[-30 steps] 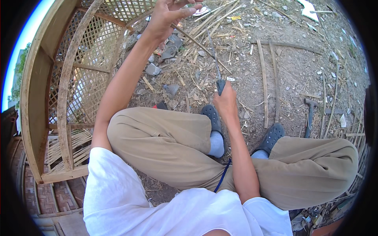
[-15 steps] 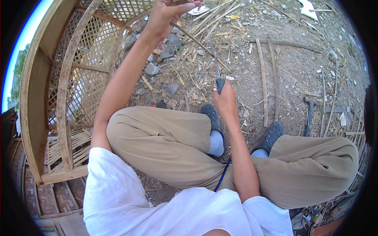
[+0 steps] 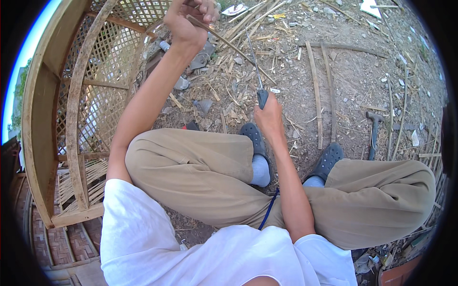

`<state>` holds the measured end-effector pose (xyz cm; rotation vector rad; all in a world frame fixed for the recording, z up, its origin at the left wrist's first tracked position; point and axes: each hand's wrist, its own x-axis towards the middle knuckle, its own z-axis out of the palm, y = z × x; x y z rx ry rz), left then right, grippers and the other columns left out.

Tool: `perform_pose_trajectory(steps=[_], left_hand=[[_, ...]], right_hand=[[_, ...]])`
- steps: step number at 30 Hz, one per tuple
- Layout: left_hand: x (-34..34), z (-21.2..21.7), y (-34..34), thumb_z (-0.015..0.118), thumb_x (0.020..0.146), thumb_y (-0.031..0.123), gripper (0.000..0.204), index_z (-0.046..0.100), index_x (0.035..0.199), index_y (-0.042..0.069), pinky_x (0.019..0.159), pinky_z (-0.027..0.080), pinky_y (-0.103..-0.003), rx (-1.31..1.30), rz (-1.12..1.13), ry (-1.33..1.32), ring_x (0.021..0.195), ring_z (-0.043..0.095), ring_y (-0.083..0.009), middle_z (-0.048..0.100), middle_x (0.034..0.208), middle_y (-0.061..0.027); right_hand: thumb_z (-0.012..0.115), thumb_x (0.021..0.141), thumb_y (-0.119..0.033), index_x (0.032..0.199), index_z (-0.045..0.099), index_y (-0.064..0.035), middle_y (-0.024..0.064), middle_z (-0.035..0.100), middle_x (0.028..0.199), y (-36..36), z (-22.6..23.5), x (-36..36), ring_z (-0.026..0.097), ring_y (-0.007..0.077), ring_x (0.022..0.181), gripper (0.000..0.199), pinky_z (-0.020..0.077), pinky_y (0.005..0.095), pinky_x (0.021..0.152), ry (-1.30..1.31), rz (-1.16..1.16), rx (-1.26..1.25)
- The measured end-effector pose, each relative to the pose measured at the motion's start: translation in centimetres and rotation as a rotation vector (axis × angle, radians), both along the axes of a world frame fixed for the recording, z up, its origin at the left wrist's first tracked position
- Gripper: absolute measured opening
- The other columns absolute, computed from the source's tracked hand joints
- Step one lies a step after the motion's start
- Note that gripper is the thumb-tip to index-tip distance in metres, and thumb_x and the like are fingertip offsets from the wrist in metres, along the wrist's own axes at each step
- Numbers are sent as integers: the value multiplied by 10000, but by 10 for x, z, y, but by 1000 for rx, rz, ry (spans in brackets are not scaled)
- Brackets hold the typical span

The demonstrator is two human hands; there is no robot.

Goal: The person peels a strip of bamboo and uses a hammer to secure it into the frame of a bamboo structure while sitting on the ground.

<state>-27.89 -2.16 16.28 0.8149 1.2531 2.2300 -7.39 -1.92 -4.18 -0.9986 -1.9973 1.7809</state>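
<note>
My left hand (image 3: 187, 24) is raised at the top left, its fingers curled round the upper end of a thin wooden strip (image 3: 228, 44). The strip slants down to the right toward the littered ground. In the centre my right hand (image 3: 269, 117) is wrapped round the dark handle (image 3: 262, 97) of what looks like a hand saw. Its long narrow blade (image 3: 254, 53), seen nearly edge-on, points away from me and crosses the strip in this view. Whether blade and strip touch, I cannot tell.
At left stands a wooden frame (image 3: 74, 102) with lattice panels. A hammer (image 3: 373, 136) lies right of my shoes, and loose wooden slats (image 3: 315, 95) rest on the ground ahead. Several more strips (image 3: 253, 21) are piled beyond the blade. Stones and scraps litter the dirt.
My left hand has shifted left and slightly down, and its fingers have curled round the strip. My right hand and the saw have moved slightly left in view.
</note>
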Motion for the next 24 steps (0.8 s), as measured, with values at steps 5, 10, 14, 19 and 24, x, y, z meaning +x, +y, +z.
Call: perform_pose_trajectory(steps=[5,10,14,19,24], left_hand=[[-13,-16,-10,500,1027,348,402,507,719,89,597,353,-380,-14,-87,205,551,413,-173,408,575,-24],[-15,-19,-5,465,1088,393,485,388,664,170,466,309,-281,-4,-293,162,462,295,-119,283,533,29],[-16,-17,-3,440,1101,395,537,300,623,195,454,230,-305,-13,-296,145,470,183,-113,189,524,45],[-17,-18,1,416,1117,458,610,233,591,209,481,271,-338,-117,-150,134,463,163,-128,147,520,47],[-13,-17,1,421,1120,410,587,259,603,183,480,293,-320,-169,-135,187,473,190,-116,174,529,42]], right_hand=[[671,861,-78,1034,548,76,324,677,836,3,8,-2,688,530,871,263,518,557,765,-42,2,-15],[671,862,-82,1051,553,79,329,677,850,6,2,-2,686,531,884,275,520,558,779,-21,-9,2],[682,867,-85,1066,549,81,338,678,879,6,3,-2,686,531,896,291,518,563,783,-47,18,-2],[686,878,-87,1082,539,92,335,680,895,2,11,-1,687,533,904,309,520,565,792,-19,0,-32],[682,883,-76,1097,527,93,340,680,889,3,19,2,692,532,902,314,526,568,786,-38,1,-76]])
